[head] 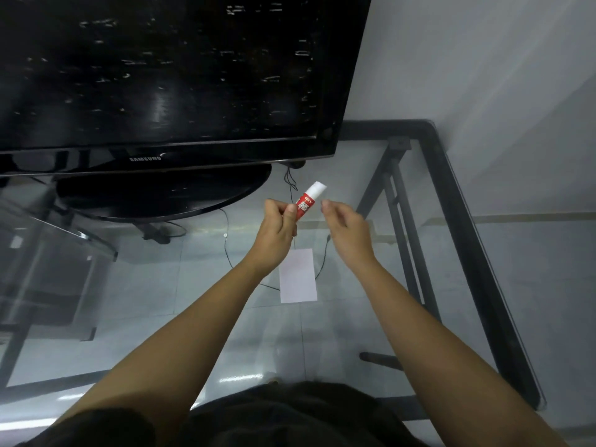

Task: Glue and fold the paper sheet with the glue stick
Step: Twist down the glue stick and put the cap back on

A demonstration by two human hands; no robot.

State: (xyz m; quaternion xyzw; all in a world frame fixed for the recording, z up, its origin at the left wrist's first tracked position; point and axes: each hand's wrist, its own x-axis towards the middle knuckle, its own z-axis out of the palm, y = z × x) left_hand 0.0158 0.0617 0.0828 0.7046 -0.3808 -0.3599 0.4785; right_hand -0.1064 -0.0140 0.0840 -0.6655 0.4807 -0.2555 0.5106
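A red glue stick (307,200) with a white cap pointing up and to the right is held above the glass table, and my left hand (278,233) is shut around its lower end. My right hand (346,232) hovers just to the right of the stick with its fingers loosely curled, the fingertips close to the cap but apart from it. A small white paper sheet (297,276) lies flat on the glass below my hands, its upper left corner hidden by my left wrist.
A large black television (167,75) on an oval stand (161,195) fills the back left. The glass tabletop has a black metal frame (477,253) along its right edge. Thin black cables (225,240) run under the glass near the paper.
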